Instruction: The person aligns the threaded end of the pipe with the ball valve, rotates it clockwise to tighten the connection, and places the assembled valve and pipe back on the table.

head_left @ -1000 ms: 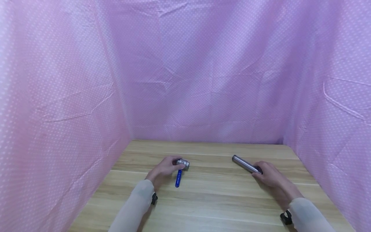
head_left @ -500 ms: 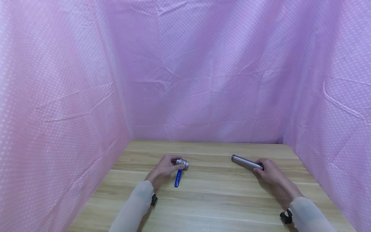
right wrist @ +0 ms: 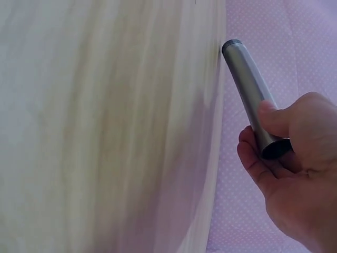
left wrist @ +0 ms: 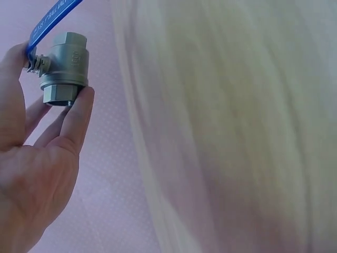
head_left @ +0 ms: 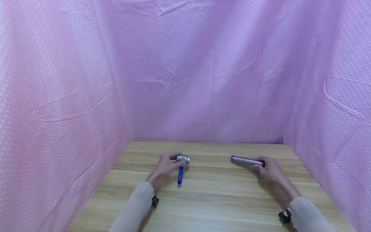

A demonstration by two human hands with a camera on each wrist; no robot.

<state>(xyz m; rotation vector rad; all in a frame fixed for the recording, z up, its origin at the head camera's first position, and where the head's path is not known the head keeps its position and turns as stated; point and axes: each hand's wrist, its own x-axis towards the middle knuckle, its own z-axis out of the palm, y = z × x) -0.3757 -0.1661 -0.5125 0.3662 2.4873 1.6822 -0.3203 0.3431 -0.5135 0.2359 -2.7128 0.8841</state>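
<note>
Backdrop: pink dotted cloth (head_left: 185, 80) hangs at the left, behind and at the right of a wooden counter (head_left: 220, 196).
Left hand (head_left: 166, 163): it grasps a steel ball valve (head_left: 183, 159) between thumb and fingers, at the left part of the counter. For good control, I judge, the pinch should press on the solid metal body, with the fingertips away from the rim of the end that faces right.
Blue lever (head_left: 180, 175): it points toward the person, and the thumb is close to its root. A push there could probably swing it, so the thumb is better placed on the body only.
Between the two pieces: valve and steel pipe (head_left: 245, 160) are well apart. Slow, even motion of both hands seems the safest.
Pipe: it is at the right part of the counter, roughly sideways, its threaded end to the left. Because it is held near one end, the long free part could dip; a hold closer to the middle would, I think, balance it better.
Right hand (head_left: 271, 169): it grasps the pipe near its right end, thumb against fingers. Smooth round metal may roll, so equal pressure from both sides is advisable.
</note>
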